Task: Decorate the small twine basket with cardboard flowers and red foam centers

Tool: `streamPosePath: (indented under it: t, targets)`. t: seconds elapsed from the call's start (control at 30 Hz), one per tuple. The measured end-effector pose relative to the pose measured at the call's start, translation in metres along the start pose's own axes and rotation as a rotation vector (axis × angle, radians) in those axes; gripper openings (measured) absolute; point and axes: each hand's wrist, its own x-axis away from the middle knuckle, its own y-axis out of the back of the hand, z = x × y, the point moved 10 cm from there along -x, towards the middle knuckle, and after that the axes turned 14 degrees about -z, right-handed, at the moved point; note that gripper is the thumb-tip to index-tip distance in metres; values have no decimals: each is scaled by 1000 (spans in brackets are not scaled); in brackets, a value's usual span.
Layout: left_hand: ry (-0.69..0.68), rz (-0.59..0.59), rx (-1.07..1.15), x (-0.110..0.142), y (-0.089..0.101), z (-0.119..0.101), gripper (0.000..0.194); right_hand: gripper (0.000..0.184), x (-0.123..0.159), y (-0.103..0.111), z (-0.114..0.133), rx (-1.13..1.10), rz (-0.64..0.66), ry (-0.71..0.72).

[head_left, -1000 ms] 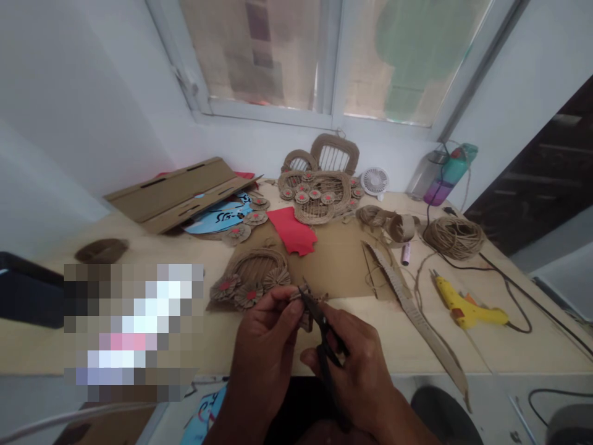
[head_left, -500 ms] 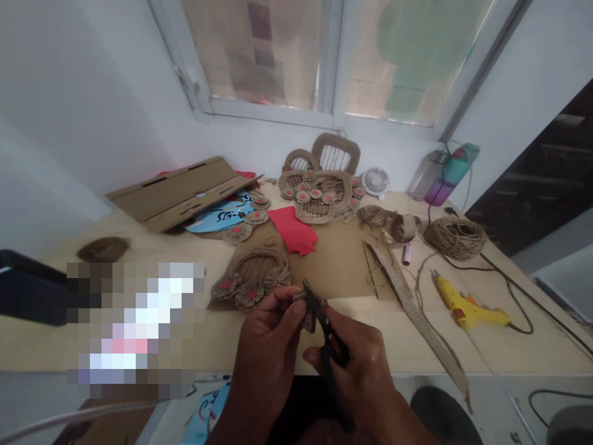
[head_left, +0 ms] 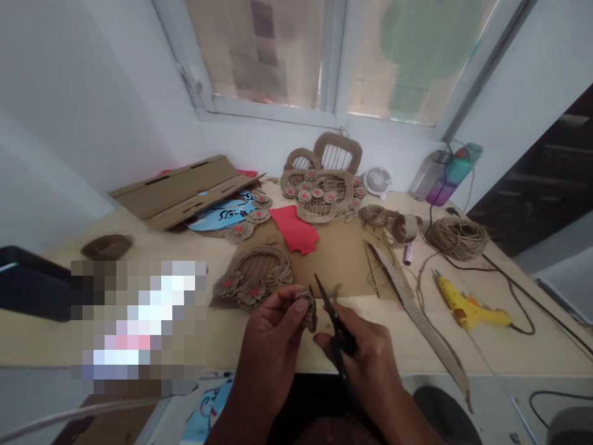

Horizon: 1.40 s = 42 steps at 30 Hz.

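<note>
My left hand point(head_left: 273, 334) pinches a small piece of pleated brown cardboard point(head_left: 307, 308) between thumb and fingers. In my right hand point(head_left: 370, 346) is a pair of black scissors point(head_left: 341, 339), fingers wrapped round the handles. The scissor tips point up and away, a little to the right of the cardboard and apart from it. Just beyond my left hand lies a twine-wrapped cardboard piece point(head_left: 263, 262) with pleated rosettes point(head_left: 254, 292), two of them showing red centres.
A yellow glue gun point(head_left: 467, 303) lies at the right, near a twine ball point(head_left: 456, 238) and a long corrugated strip point(head_left: 417, 321). Red paper point(head_left: 296, 230) rests on a cardboard sheet point(head_left: 343, 253). Behind stand decorated pieces point(head_left: 324, 191) and a small fan point(head_left: 378, 180). Folded cardboard point(head_left: 180, 188) lies left.
The scissors have drawn back to the right, away from the pleated cardboard, where their blades were crossing it. The cardboard stays in my left hand and shows more fully.
</note>
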Motion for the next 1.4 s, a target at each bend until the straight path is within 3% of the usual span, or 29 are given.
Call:
streamPosePath:
  t: [0.1, 0.2, 0.37, 0.53, 0.63, 0.8, 1.0, 1.17, 1.4]
  targets:
    - [68, 31, 26, -3, -1, 7, 28, 24, 3, 8, -21, -44, -6, -146]
    - [143, 51, 42, -4, -3, 14, 31, 28, 9, 23, -41, 26, -29, -187]
    - [208, 19, 36, -5, 3, 18, 29, 33, 23, 59, -75, 328, -46, -148]
    - [216, -34, -30, -7, 20, 24, 23, 41, 24, 100, -94, 680, -64, -47]
    - [241, -63, -69, -5, 30, 32, 20, 43, 13, 113, -102, 818, -21, 24]
    - [273, -46, -109, -3, 38, 45, 22, 44, -21, 137, -108, 1000, -92, 43]
    - [313, -55, -116, -6, 44, 54, 22, 35, -63, 129, -137, 1093, 78, -15]
    - [326, -81, -125, -4, 49, 55, 22, 34, -92, 114, -158, 1110, 134, -7]
    - [338, -78, -106, -6, 50, 55, 24, 32, -104, 99, -161, 1090, 177, 50]
